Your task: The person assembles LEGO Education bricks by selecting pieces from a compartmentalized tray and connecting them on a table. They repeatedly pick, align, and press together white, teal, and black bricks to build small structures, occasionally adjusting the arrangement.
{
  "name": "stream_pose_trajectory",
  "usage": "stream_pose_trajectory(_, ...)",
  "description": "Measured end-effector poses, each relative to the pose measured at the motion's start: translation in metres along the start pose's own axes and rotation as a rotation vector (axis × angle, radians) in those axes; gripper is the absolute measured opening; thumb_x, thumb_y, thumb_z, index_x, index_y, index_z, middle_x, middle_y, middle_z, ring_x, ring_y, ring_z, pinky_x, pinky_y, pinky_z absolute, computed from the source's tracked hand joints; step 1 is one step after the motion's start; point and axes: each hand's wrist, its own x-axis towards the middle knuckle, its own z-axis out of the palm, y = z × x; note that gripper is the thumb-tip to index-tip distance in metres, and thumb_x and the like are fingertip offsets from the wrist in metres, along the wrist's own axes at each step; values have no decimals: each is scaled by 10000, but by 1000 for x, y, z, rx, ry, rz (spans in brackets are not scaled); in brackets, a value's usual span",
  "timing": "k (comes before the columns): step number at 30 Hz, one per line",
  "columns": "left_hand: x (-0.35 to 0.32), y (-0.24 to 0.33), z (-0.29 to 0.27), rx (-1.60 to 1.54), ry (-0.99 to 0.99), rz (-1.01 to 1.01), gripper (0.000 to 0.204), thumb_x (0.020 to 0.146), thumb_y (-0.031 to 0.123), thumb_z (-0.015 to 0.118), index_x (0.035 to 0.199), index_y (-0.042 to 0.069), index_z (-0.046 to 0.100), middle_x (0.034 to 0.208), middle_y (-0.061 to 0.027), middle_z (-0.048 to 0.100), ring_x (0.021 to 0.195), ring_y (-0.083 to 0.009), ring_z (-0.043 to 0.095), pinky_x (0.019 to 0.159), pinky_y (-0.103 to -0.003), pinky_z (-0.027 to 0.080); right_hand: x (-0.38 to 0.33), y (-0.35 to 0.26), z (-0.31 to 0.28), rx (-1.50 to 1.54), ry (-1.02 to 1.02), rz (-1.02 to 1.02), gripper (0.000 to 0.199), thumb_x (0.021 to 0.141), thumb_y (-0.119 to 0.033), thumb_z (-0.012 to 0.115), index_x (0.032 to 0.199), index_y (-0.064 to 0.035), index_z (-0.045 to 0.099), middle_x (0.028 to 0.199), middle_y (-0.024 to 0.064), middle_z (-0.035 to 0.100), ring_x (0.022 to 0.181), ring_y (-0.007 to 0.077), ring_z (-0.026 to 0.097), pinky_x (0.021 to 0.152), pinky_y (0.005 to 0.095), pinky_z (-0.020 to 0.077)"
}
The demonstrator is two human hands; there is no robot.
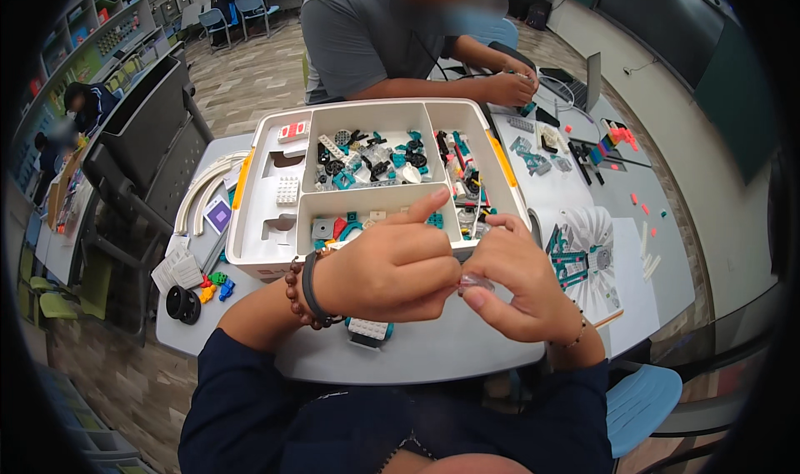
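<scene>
Both my hands meet in front of a white sorting tray. My right hand pinches a small see-through piece between thumb and bent forefinger; its exact kind cannot be made out. My left hand is curled against the same spot, one finger pointing up and away over the tray. Its gripping fingertips are hidden, so whether it also holds the piece is unclear. Below my left wrist, a white and teal brick assembly lies on the grey table, partly covered by the hand.
Building parts fill the tray's compartments. At right lie an open booklet, a multicoloured brick build and a laptop. Another person's hands work across the table. At left are a black wheel, coloured pieces and white curved parts.
</scene>
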Motion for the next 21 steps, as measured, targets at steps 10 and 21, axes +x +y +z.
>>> stream_pose_trajectory(10,4,10,-52,153,201,-215,94,663,-17,589,692,66,556,646,-23,528,572,-170,531,1082,-480,269,-18,-13,-49,-77,326,128,133,744,-186,539,741,-56,566,699,35,584,655,218,537,935,415,343)
stream_pose_trajectory(21,43,-56,33,259,-221,-344,118,748,193,614,740,79,586,758,-58,590,718,-241,590,905,-420,388,-4,86,-18,-498,-3,471,249,793,-260,622,958,-76,657,834,98,657,836,262,622,756,424,401)
